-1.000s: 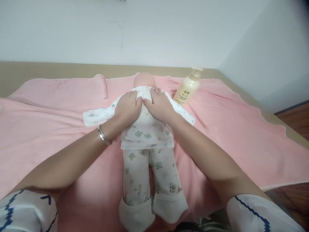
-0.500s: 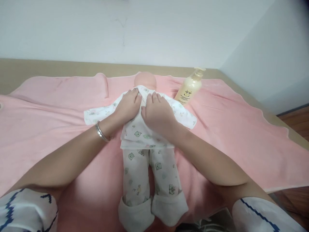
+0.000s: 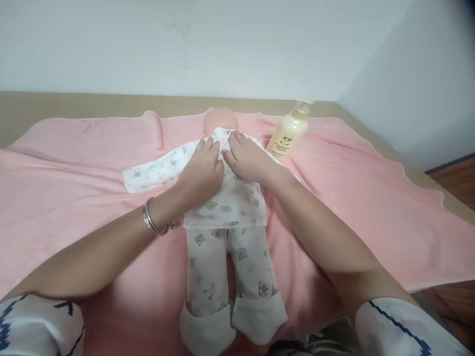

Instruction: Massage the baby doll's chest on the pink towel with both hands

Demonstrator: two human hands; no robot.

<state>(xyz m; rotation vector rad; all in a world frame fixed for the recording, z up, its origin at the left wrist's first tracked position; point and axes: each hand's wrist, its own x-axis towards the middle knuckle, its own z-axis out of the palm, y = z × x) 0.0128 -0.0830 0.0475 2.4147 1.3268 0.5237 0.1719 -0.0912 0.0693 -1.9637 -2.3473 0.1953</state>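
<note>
A baby doll [image 3: 220, 120] with a bare, rounded head lies stretched out, its head at the far end and its legs toward me. It wears a white top [image 3: 237, 205] printed with small green animals and matching trousers [image 3: 208, 257], whose wide cuffs are folded over the feet. My left hand [image 3: 203, 170] rests on the left upper part of the top, fingers extended and pointing toward the neck. Beside it, my right hand [image 3: 250, 157] lies on the right side near the collar, fingers stretched out. Both palms face down and cover part of the cloth.
Under the doll spreads a pink blanket [image 3: 352, 212] over a tan surface [image 3: 92, 105]. A pale yellow pump bottle [image 3: 287, 132] leans to the right of the doll's shoulder. A white wall [image 3: 111, 49] rises behind; wooden flooring [image 3: 454, 185] shows at the right.
My right hand has moved up the top toward the collar. My left hand has drawn slightly back toward me and turned a little, uncovering more of the left sleeve.
</note>
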